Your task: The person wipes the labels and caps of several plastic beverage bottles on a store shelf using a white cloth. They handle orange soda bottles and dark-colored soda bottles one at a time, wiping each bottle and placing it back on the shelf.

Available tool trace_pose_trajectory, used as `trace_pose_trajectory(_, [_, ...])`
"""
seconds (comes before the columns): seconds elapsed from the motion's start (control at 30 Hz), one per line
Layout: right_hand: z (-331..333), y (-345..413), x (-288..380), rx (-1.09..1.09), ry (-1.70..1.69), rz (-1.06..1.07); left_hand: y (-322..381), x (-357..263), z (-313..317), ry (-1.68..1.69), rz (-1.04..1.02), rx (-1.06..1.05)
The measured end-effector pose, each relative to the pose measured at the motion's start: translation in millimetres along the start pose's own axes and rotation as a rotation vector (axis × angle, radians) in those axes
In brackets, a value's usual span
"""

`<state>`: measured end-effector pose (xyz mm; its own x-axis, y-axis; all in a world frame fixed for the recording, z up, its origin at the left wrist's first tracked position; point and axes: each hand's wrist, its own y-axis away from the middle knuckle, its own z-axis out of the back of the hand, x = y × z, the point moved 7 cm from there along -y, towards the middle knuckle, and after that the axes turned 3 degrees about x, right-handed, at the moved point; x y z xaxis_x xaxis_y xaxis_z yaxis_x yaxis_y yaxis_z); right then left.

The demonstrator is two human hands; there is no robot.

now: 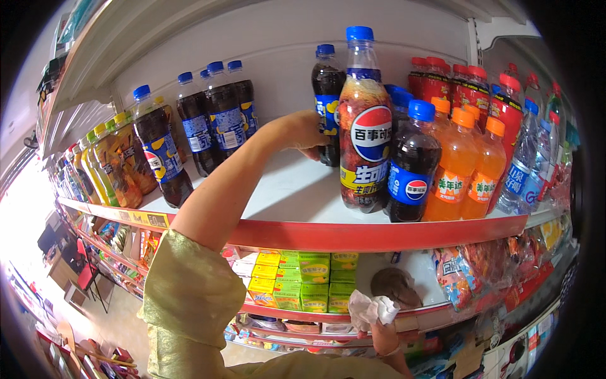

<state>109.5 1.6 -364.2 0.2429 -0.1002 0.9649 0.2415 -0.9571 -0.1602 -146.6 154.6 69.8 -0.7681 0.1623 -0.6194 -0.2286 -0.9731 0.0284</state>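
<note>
My left hand [305,130] reaches over the upper shelf [279,189] and grips a dark cola bottle [327,78] with a blue cap and blue-and-yellow label. Part of that bottle is hidden behind my fingers and a taller Pepsi bottle [364,94] in front. A smaller blue-capped Pepsi bottle [413,156] stands just right of the tall one. Lower down, my right hand [384,337] holds a crumpled white tissue [371,310] in front of the shelf below.
Several cola bottles [225,109] stand at the left, beside tea-coloured bottles [116,161]. Orange soda bottles [454,166], red bottles [476,94] and water bottles [516,161] fill the right. A red shelf edge [378,236] runs across. Drink cartons [303,284] sit below, near a brown object [393,286].
</note>
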Motion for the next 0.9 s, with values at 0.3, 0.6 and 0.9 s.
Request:
trace_pose_trajectory(0.3, [-24,-1,29,0.103,0.414,0.182,12,8,11,-0.044,-0.034,-0.061])
trace_pose_trajectory(0.6, [-40,11,33,0.057,-0.19,-0.147,139,25,115,-0.67,-0.075,-1.382])
trace_pose_trajectory(0.9, [-47,38,53,0.134,0.853,0.561,109,84,116,-0.007,-0.008,-0.973])
